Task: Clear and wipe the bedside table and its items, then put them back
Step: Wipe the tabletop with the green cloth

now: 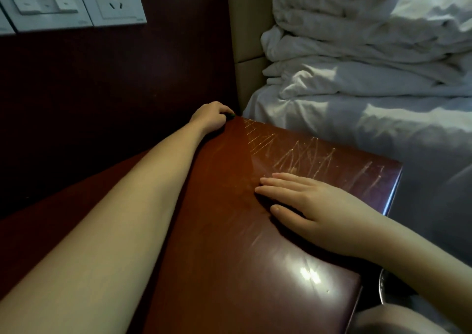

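Observation:
The bedside table (229, 244) has a glossy reddish-brown top with pale scratches near its far edge; nothing stands on it. My left hand (212, 116) reaches to the table's far corner by the dark wall panel, its fingers curled round a small dark green thing (231, 115), mostly hidden by the fingers. My right hand (306, 203) lies flat on the top near the middle, fingers straight and together, pointing left.
A bed with rumpled white bedding (357, 78) borders the table on the right. A beige padded headboard (247, 52) stands behind it. White wall switches and a socket (76, 1) sit on the dark panel at upper left.

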The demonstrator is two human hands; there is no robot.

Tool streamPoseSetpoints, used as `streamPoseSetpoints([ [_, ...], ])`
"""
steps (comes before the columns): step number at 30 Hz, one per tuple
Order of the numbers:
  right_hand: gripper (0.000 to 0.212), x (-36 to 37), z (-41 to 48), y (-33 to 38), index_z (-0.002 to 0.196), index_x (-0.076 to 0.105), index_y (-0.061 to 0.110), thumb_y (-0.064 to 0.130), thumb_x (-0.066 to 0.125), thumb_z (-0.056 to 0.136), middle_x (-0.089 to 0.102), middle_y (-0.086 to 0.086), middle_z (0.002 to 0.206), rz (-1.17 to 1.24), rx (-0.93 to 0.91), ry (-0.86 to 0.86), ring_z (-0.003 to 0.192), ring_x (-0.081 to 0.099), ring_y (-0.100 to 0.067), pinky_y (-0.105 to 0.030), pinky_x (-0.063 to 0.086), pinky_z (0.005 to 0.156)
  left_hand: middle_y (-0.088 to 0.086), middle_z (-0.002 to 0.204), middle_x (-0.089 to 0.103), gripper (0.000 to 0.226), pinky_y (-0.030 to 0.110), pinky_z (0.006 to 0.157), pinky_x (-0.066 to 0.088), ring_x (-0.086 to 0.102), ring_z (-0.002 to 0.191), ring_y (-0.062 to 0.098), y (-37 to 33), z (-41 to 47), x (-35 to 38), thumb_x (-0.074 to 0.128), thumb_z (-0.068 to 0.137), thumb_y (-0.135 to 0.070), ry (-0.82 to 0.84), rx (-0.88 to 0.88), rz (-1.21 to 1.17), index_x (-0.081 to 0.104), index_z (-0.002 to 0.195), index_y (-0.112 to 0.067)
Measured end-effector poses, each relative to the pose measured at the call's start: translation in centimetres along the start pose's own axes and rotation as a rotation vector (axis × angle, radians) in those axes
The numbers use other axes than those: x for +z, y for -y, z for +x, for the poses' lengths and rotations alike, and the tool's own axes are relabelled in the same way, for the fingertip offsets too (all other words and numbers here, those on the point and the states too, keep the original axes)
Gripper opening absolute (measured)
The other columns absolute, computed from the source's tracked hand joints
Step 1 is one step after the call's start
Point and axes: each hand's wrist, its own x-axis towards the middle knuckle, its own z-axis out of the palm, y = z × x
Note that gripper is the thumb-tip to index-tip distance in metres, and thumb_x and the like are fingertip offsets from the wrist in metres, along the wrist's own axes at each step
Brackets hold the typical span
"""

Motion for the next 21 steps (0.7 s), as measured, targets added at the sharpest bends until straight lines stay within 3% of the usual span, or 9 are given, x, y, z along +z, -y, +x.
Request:
streamPoseSetpoints([
  [3,0.078,0.2,-0.4,-0.1,0.145,0.019,0.044,0.064,-0.004,0.073,0.014,0.028,0.150,-0.011,0.000,-0.018,0.122,-0.007,0.020,0.005,-0.013,0.090,-0.002,0.141,0.045,0.049,0.037,0.103,0.037,0.040,0.130,0.021,-0.5,0.5,0.3,0.039,0.086,-0.007,0.009,0.013,0.010,0.061,0.122,-0.030],
  [5,0.082,0.2,-0.5,-0.2,0.145,0.019,0.044,0.063,-0.006,0.070,0.015,0.029,0.150,-0.016,0.009,-0.033,0.121,-0.006,0.020,0.006,-0.013,0.089,-0.002,0.142,0.044,0.048,0.038,0.104,0.035,0.039,0.131,0.021,-0.6,0.7,0.3,0.039,0.087,-0.007,0.018,0.031,0.012,0.061,0.124,-0.029],
  [13,0.081,0.2,-0.5,0.0,0.145,0.019,0.044,0.065,-0.005,0.070,0.016,0.028,0.150,-0.027,0.034,-0.039,0.123,-0.002,0.019,0.002,-0.009,0.094,-0.004,0.137,0.047,0.045,0.031,0.099,0.034,0.040,0.128,0.017,-1.0,-0.4,0.4,0.040,0.089,-0.005,0.035,0.149,-0.010,0.063,0.120,-0.028],
  [17,0.065,0.1,-0.6,0.2,0.145,0.020,0.042,0.057,0.010,0.083,0.016,0.027,0.150,-0.021,0.052,-0.048,0.122,0.000,0.019,0.004,-0.009,0.092,-0.005,0.137,0.047,0.043,0.034,0.102,0.035,0.039,0.128,0.016,-1.2,-1.1,0.5,0.040,0.091,-0.007,0.040,0.181,-0.022,0.064,0.119,-0.029],
  [21,0.064,0.0,-0.8,0.4,0.145,0.023,0.040,0.052,0.013,0.083,0.019,0.024,0.151,-0.007,0.057,-0.058,0.123,0.003,0.018,0.000,-0.004,0.096,-0.006,0.136,0.048,0.040,0.038,0.106,0.034,0.039,0.128,0.016,-1.4,-2.2,0.4,0.041,0.093,-0.010,0.040,0.220,-0.018,0.065,0.118,-0.030],
])
